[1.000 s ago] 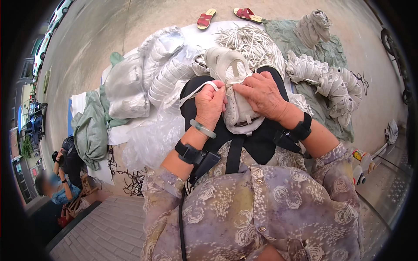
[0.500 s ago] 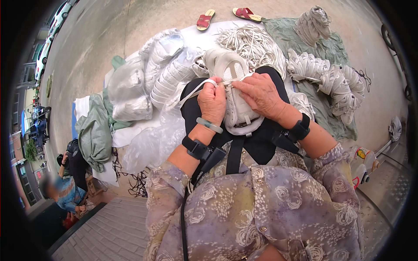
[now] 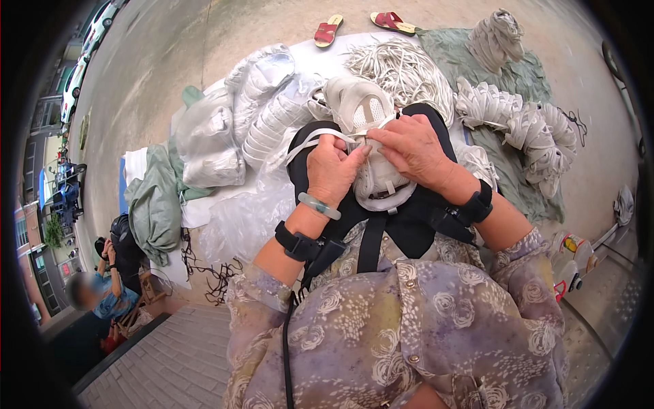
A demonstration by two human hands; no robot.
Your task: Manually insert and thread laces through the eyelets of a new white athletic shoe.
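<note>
A white shoe upper (image 3: 371, 178) rests between my knees, its tongue and mesh opening away from me. A flat white shoelace (image 3: 315, 136) crosses its eyelets and trails off to the left. My left hand (image 3: 331, 167) is closed with the lace pinched between thumb and fingers at the left of the eyelets. At the right side my right hand (image 3: 414, 148) pinches the lace, its fingertips close to those of the left. Both hands hide part of the eyelet rows.
Beyond my knees lies a heap of loose white laces (image 3: 402, 71). Stacked white shoe uppers (image 3: 514, 126) are on a green sheet at right. Plastic-wrapped bundles (image 3: 211, 136) lie at left beside a green sack (image 3: 155, 204). Red slippers (image 3: 328, 31) are far off. Another person (image 3: 112, 296) sits at lower left.
My left hand has shifted slightly down and its thumb now reaches toward the right fingertips at the eyelets. The right hand stays near the lace. The person at left has moved their arms.
</note>
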